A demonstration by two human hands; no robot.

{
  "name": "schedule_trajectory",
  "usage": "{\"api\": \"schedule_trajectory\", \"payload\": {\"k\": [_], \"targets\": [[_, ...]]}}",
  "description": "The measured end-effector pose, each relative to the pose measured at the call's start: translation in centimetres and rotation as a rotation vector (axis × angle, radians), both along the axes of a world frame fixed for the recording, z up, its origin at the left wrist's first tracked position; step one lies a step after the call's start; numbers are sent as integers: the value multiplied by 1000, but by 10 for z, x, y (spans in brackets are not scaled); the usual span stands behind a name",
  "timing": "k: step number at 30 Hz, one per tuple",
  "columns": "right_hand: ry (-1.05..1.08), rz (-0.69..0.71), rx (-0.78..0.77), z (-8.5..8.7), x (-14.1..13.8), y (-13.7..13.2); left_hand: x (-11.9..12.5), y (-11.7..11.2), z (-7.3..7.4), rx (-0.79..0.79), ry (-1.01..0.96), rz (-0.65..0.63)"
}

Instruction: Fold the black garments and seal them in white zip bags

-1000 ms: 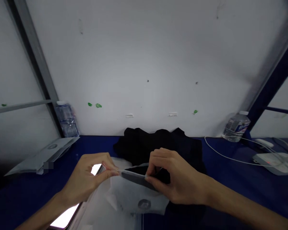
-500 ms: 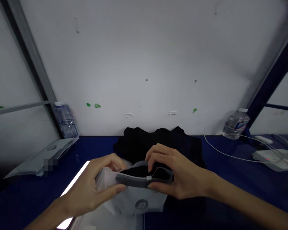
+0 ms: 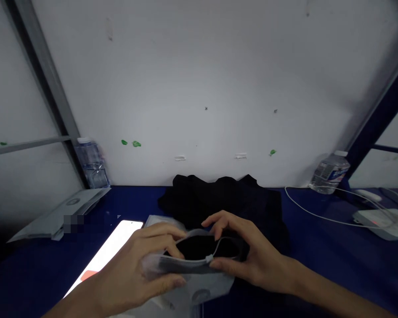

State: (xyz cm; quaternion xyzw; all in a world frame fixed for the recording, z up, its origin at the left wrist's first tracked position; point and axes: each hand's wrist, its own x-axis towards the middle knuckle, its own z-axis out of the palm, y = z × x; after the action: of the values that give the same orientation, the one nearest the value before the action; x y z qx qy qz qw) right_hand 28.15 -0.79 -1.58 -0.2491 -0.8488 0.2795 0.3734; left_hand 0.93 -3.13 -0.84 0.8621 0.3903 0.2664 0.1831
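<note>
A frosted plastic zip bag (image 3: pixel 215 285) with a round dark logo is held mouth up in front of me. Its mouth gapes, and black fabric (image 3: pixel 199 248) shows inside. My left hand (image 3: pixel 142 260) grips the bag's left side, thumb on the front and fingertips over the rim. My right hand (image 3: pixel 248 254) pinches the front rim near the white zip slider (image 3: pixel 209 258), its index finger raised over the opening. Behind the bag lies a heap of black cloth (image 3: pixel 215 198). More clear plastic packaging (image 3: pixel 159 220) sits under and behind the bag.
A phone with a bright screen (image 3: pixel 119 240) lies left of my left hand. Flat grey packets (image 3: pixel 69 210) rest farther left. Water bottles stand against the wall, one left (image 3: pixel 93 163) and one right (image 3: pixel 330 173). A white cable (image 3: pixel 305 212) runs to a white box (image 3: pixel 378 223) on the blue table (image 3: pixel 305 247).
Both hands and the bag have shifted slightly right and down. My left fingers have moved over the rim into the opening. My right index finger has lifted. More of the phone shows.
</note>
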Motion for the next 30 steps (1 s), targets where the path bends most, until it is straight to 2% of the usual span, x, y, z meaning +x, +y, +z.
{"api": "schedule_trajectory", "payload": {"k": [10, 16, 21, 25, 30], "targets": [[48, 43, 118, -21, 6, 5, 5, 0, -2, 18, 3, -25], [64, -9, 96, -19, 0, -5, 4, -3, -11, 56, 77, 5], [58, -35, 200, -18, -6, -13, 8, -5, -16, -78, -27, 95], [-7, -49, 250, -17, -9, -14, 13, -5, -15, -116, -60, 83], [-33, -49, 211, -13, -12, -14, 16, -6, -9, -85, -50, 102]]}}
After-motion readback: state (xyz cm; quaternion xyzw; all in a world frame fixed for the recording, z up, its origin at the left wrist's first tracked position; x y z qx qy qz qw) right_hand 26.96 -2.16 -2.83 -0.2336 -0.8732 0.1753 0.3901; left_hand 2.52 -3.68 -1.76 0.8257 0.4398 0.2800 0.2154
